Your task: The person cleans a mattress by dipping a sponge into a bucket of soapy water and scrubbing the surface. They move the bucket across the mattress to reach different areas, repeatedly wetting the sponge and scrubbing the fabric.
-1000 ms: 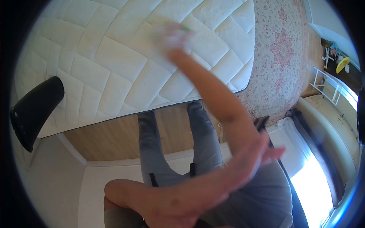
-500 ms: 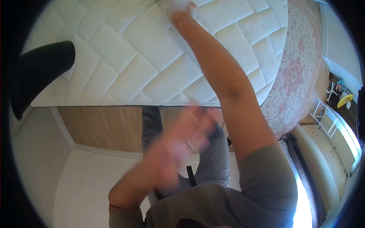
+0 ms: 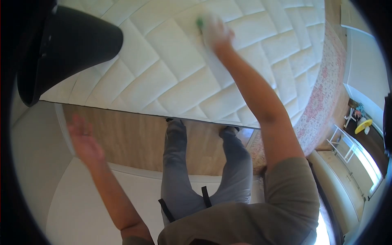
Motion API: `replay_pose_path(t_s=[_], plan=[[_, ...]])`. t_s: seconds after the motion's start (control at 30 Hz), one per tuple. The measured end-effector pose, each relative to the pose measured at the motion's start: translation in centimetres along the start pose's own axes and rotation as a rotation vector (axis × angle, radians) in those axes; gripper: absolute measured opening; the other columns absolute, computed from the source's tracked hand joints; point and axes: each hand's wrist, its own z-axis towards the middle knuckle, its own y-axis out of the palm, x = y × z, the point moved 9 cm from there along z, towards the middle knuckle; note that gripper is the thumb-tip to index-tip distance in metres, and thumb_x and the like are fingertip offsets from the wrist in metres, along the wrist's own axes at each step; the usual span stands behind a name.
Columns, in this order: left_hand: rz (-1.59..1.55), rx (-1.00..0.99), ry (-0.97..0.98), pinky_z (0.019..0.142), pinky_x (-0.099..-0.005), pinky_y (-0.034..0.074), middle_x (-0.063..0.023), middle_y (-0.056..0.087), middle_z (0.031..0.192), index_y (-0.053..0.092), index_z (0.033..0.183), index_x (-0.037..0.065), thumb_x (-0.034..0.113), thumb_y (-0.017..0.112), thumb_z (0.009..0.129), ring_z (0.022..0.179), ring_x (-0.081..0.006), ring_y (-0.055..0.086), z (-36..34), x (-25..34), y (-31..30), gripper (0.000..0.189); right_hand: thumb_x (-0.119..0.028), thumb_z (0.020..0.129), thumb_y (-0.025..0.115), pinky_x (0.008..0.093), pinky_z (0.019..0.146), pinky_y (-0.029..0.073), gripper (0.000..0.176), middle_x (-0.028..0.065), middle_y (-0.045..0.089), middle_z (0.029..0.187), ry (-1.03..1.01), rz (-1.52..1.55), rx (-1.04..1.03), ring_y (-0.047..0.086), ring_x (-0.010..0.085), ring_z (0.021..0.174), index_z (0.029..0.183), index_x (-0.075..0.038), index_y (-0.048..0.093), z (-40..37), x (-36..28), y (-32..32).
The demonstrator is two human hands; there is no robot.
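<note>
My right hand [image 3: 220, 34] reaches far over the quilted white mattress [image 3: 163, 61]. It is wrapped round a blurred white thing with a green part [image 3: 200, 23], pressed against the mattress top; motion smear hides its exact kind. My left hand [image 3: 86, 141] hangs in the air at the left, in front of the mattress edge. Its fingers are stretched out, nothing is in them, and a ring shows on one. A black bucket-like container [image 3: 81, 38] lies above the mattress's left part, nearest to my left hand.
My legs [image 3: 177, 159] stand on the wood floor [image 3: 122, 134] between the mattress and a white surface behind me. A pink patterned rug [image 3: 322, 81] lies beyond the mattress at the right. Farther right are a white folding rack [image 3: 343, 145] and a yellow object [image 3: 363, 126].
My left hand has swung from in front of my body out to the left, fingers spread. My right hand appears lower and further right in view. More of the black container shows.
</note>
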Motion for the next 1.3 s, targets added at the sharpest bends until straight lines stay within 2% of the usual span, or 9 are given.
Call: replay_pose_path(t_s=[0.13, 0.2, 0.23, 0.27, 0.3, 0.47, 0.7, 0.9, 1.3], plan=[[-0.21, -0.053, 0.265, 0.103, -0.0448, 0.021, -0.0182, 0.035, 0.133, 0.037, 0.122, 0.001, 0.034, 0.033, 0.091, 0.124, -0.0285, 0.03, 3.3, 11.6, 2.2, 0.046, -0.034, 0.084, 0.044, 0.0397, 0.081, 0.044, 0.033, 0.0202, 0.057, 0.105, 0.74, 0.965, 0.009, 0.053, 0.0337, 0.1, 0.103, -0.01, 0.055, 5.1, -4.1, 0.0], [-0.266, -0.03, 0.241, 0.103, -0.0451, 0.022, -0.0184, 0.036, 0.132, 0.041, 0.117, 0.0, 0.035, 0.033, 0.09, 0.123, -0.0293, 0.033, 4.8, 14.4, 4.7, 0.045, -0.035, 0.086, 0.043, 0.0477, 0.084, 0.04, 0.044, 0.0093, 0.051, 0.117, -0.095, -0.161, -0.06, 0.049, 0.0248, 0.108, 0.122, -0.01, 0.042, 1.4, -7.2, 2.2], [-0.308, -0.01, 0.248, 0.103, -0.0455, 0.023, -0.0186, 0.037, 0.131, 0.044, 0.113, -0.002, 0.036, 0.033, 0.09, 0.121, -0.0301, 0.035, 5.8, 15.4, 5.5, 0.045, -0.035, 0.086, 0.043, 0.0472, 0.082, 0.041, 0.047, 0.0099, 0.049, 0.121, -0.166, -0.048, 0.117, 0.049, 0.0252, 0.108, 0.125, -0.009, 0.04, -3.1, -6.0, 0.4], [-0.333, -0.041, 0.179, 0.101, -0.0442, 0.026, -0.0181, 0.04, 0.128, 0.044, 0.112, -0.003, 0.031, 0.037, 0.089, 0.117, -0.0305, 0.039, 7.1, 15.3, 6.3, 0.042, -0.033, 0.085, 0.047, 0.044, 0.083, 0.043, 0.045, 0.0101, 0.048, 0.123, 0.187, 0.081, -0.272, 0.049, 0.0253, 0.108, 0.121, -0.006, 0.044, -7.2, -3.0, -1.8], [-0.362, -0.071, 0.117, 0.1, -0.043, 0.029, -0.0176, 0.042, 0.126, 0.044, 0.111, -0.005, 0.027, 0.042, 0.088, 0.113, -0.031, 0.043, 8.6, 15.5, 6.8, 0.04, -0.026, 0.078, 0.059, 0.0318, 0.066, 0.051, 0.027, 0.0085, 0.06, 0.099, -0.146, -0.084, 0.234, 0.06, 0.022, 0.082, 0.101, -0.014, 0.06, -11.7, -3.4, -6.7], [-0.184, -0.189, 0.159, 0.094, -0.0369, 0.037, -0.0151, 0.044, 0.124, 0.033, 0.128, 0.003, -0.006, 0.052, 0.072, 0.109, -0.0287, 0.046, 10.6, 14.4, 8.9, 0.059, -0.019, 0.084, 0.05, 0.0394, 0.079, 0.045, 0.028, 0.0167, 0.056, 0.103, 0.499, 0.004, -0.548, 0.055, 0.0335, 0.094, 0.109, -0.009, 0.048, -22.9, 4.2, -9.5], [-0.088, -0.27, 0.328, 0.098, -0.0336, 0.031, -0.0167, 0.035, 0.133, 0.023, 0.136, 0.006, -0.013, 0.036, 0.064, 0.118, -0.0272, 0.039, -1.5, 16.4, 10.3, 0.076, -0.014, 0.07, 0.053, 0.0382, 0.073, 0.048, 0.034, 0.0147, 0.06, 0.094, -0.163, 0.463, -0.366, 0.059, 0.0281, 0.085, 0.104, -0.007, 0.051, -4.7, -20.9, -33.8], [-0.04, -0.566, 0.483, 0.102, -0.0321, 0.024, -0.0167, 0.032, 0.136, 0.022, 0.136, -0.001, -0.015, 0.03, 0.06, 0.124, -0.026, 0.034, -12.0, 16.6, 13.1, 0.078, -0.013, 0.075, 0.057, 0.0387, 0.077, 0.046, 0.031, 0.0166, 0.062, 0.096, -0.382, -0.086, -0.86, 0.06, 0.0293, 0.094, 0.104, -0.004, 0.056, -5.9, -26.1, -15.5], [-0.07, -0.817, 0.266, 0.102, -0.0321, 0.024, -0.018, 0.033, 0.135, 0.02, 0.136, -0.002, -0.016, 0.029, 0.06, 0.125, -0.0246, 0.031, -24.4, 10.5, 16.3, 0.077, -0.016, 0.08, 0.048, 0.039, 0.094, 0.034, 0.044, 0.0208, 0.046, 0.121, 0.074, 1.05, -0.285, 0.044, 0.0294, 0.115, 0.121, -0.001, 0.045, -20.4, -13.6, -2.4]])
